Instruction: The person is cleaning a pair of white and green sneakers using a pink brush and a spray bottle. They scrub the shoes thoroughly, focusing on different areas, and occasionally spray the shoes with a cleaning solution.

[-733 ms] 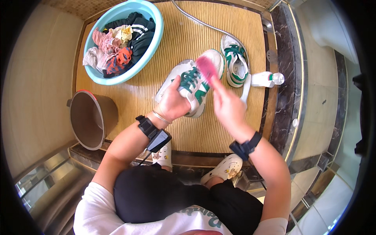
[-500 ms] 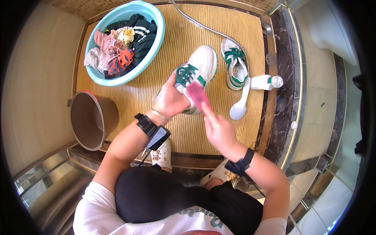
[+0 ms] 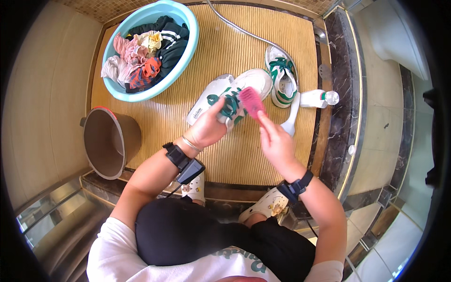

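Observation:
A white sneaker with green laces [image 3: 257, 81] is gripped in my left hand [image 3: 210, 128], its toe pointing up and to the right. My right hand [image 3: 278, 146] is closed round the handle of a pink scrubbing brush [image 3: 252, 101]. The brush head is at the sneaker's side by the laces, covering part of it. Under and left of the sneaker lies a flat white insole-like piece [image 3: 203, 102] on the ribbed mat, partly hidden. A matching sneaker [image 3: 283, 81] rests just right of the held one.
A blue basin [image 3: 189, 61] of clothes stands at the far left, with a brown bucket [image 3: 133, 136] nearer me. At right are a white shower head [image 3: 288, 127], its metal hose [image 3: 238, 28] and a white bottle [image 3: 311, 98]. A dark stone ledge [image 3: 339, 94] borders the mat [image 3: 225, 162].
The held sneaker has shifted right and tilted, uncovering the flat white piece on the mat. My right hand has moved the brush up and to the right along with it.

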The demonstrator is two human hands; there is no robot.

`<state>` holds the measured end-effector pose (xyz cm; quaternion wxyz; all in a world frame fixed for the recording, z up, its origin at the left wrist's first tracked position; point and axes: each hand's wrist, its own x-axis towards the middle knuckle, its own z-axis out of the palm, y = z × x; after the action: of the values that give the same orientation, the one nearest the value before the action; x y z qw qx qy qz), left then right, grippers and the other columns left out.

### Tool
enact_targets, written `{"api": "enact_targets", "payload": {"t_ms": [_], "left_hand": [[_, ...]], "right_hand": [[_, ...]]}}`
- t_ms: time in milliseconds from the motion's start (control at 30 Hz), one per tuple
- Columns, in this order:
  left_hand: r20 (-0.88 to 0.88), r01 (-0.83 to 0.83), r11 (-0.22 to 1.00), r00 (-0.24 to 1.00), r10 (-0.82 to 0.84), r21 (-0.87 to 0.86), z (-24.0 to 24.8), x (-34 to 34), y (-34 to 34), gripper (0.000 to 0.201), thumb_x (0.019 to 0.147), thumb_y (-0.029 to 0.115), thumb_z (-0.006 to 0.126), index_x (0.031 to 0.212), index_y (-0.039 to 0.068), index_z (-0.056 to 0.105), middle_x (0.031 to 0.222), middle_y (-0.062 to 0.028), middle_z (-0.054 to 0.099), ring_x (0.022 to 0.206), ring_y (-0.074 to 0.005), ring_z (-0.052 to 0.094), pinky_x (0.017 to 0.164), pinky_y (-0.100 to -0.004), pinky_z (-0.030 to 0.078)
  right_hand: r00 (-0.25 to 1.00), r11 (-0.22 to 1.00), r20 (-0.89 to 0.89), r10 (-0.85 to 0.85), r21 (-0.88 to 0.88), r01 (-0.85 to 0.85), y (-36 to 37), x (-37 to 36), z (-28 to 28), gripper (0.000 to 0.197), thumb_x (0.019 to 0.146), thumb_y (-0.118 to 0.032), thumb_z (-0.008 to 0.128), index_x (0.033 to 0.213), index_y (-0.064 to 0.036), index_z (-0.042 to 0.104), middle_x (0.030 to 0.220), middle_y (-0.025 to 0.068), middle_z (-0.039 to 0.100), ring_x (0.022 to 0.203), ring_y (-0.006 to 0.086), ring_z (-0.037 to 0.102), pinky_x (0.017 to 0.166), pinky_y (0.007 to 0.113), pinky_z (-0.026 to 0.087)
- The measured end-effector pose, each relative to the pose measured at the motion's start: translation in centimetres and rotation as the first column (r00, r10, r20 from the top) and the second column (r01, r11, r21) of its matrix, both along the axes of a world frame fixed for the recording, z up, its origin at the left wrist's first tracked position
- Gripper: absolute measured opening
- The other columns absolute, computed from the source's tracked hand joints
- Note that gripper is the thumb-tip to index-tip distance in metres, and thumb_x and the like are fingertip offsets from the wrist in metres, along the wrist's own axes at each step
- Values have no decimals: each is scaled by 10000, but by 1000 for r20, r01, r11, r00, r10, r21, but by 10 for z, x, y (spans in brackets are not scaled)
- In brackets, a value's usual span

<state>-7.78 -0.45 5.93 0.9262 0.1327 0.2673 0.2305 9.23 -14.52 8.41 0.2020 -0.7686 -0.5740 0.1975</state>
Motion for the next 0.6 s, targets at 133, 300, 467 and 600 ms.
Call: {"api": "enact_targets", "payload": {"t_ms": [133, 300, 467, 600], "left_hand": [[-160, -99, 987, 980, 119, 126, -1, -8, 17, 415, 935, 85, 535, 1346, 28, 518, 1287, -72, 620, 1168, -195, 589, 1048, -352, 430], [-424, 71, 800, 874, 239, 596, 2, -9, 14, 228, 885, 33, 536, 1087, 8, 639, 1017, 14, 625, 911, -89, 551, 809, -271, 460], [-464, 140, 716, 841, 279, 684, 4, -15, 11, 191, 889, 23, 533, 1052, 22, 634, 922, 29, 604, 822, -72, 540, 701, -253, 465], [-435, 203, 650, 874, 217, 732, 7, -12, 4, 188, 884, 7, 539, 1049, 22, 627, 893, 17, 599, 783, -72, 536, 666, -250, 471]], "right_hand": [[992, 977, -120, -29, 205, 54, -15, 9, -6, 452, 914, -89, 619, 1357, -161, 569, 937, 154, 682, 768, 292, 685, 669, 370, 544], [980, 941, -188, -65, 315, 123, -35, 6, -20, 496, 879, -73, 644, 1361, -156, 562, 889, 131, 679, 714, 283, 676, 625, 365, 539], [987, 929, -159, -36, 358, 92, -40, 12, -14, 500, 878, -40, 636, 1362, -136, 557, 870, 134, 667, 702, 283, 666, 620, 369, 531], [995, 945, -76, -69, 315, 89, -24, 13, 4, 485, 911, -103, 623, 1386, -170, 544, 776, 117, 626, 632, 285, 638, 574, 385, 515]]}}
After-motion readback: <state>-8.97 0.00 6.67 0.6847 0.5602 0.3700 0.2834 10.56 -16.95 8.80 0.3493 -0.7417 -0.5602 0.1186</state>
